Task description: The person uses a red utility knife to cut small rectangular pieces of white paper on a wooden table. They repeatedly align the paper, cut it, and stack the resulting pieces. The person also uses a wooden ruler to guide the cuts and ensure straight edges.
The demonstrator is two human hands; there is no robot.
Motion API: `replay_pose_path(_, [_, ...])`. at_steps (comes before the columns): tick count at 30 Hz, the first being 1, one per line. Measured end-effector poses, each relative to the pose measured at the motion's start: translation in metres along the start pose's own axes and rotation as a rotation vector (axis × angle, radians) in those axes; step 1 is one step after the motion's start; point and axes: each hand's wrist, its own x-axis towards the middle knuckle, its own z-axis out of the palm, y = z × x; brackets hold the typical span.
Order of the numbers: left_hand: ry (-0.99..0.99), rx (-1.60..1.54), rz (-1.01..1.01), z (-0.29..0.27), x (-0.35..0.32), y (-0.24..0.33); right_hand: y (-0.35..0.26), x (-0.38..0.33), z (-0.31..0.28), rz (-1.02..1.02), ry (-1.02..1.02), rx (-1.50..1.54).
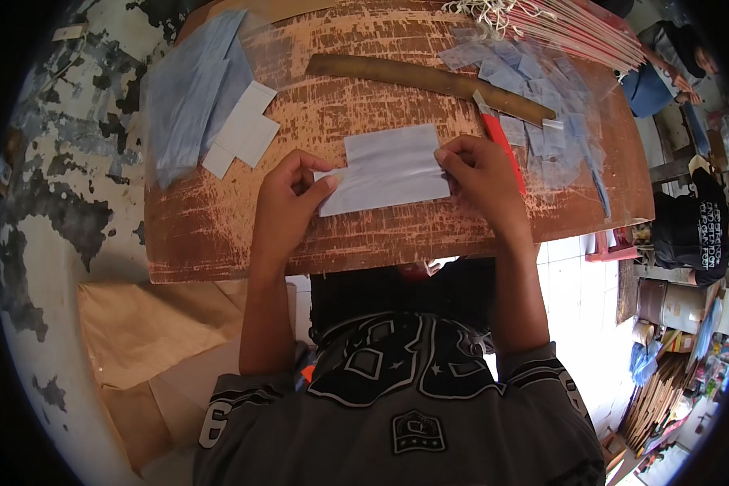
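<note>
A thin whitish sheet (390,172), slightly rippled and looking like plastic film, is stretched between my hands just above the worn brown table. My left hand (290,198) pinches its left edge between thumb and forefinger. At the right edge, the thumb and fingers of my right hand (486,174) are closed on it. Close behind my right hand lies a red cutter knife (504,150), its blade pointing away from me. Beyond the sheet, a long brown strip (429,81), like a wooden ruler, lies across the table (211,243). White card pieces (247,134) rest to the left.
Larger clear bluish plastic sheets (190,105) cover the table's far left. Many small cut plastic pieces (535,81) are heaped at the right. Thin reddish rods with white strings (555,32) lie at the far right corner. Other people (692,231) are off to the right.
</note>
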Motion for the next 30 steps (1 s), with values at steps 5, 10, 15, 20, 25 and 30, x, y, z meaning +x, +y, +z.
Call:
replay_pose_path(5, [0.025, 0.011, -0.045, 0.006, 0.006, 0.002, -0.013, 0.001, -0.002, 0.024, 0.060, -0.055])
replay_pose_path(10, [0.018, 0.024, -0.034, 0.006, 0.004, 0.000, -0.015, -0.014, 0.007, -0.324, 0.301, -0.395])
replay_pose_path(15, [0.037, 0.075, -0.059, 0.007, 0.002, 0.003, -0.019, -0.027, 0.029, -0.659, 0.271, -0.654])
replay_pose_path(20, [0.048, 0.074, -0.057, 0.008, 0.001, 0.003, -0.008, -0.024, 0.036, -0.694, 0.224, -0.824])
replay_pose_path(25, [0.037, 0.069, -0.082, 0.006, 0.000, 0.008, -0.004, -0.023, 0.041, -0.708, 0.224, -0.975])
replay_pose_path(30, [0.123, 0.188, -0.054, 0.009, -0.008, 0.014, -0.003, -0.025, 0.042, -0.722, 0.207, -1.028])
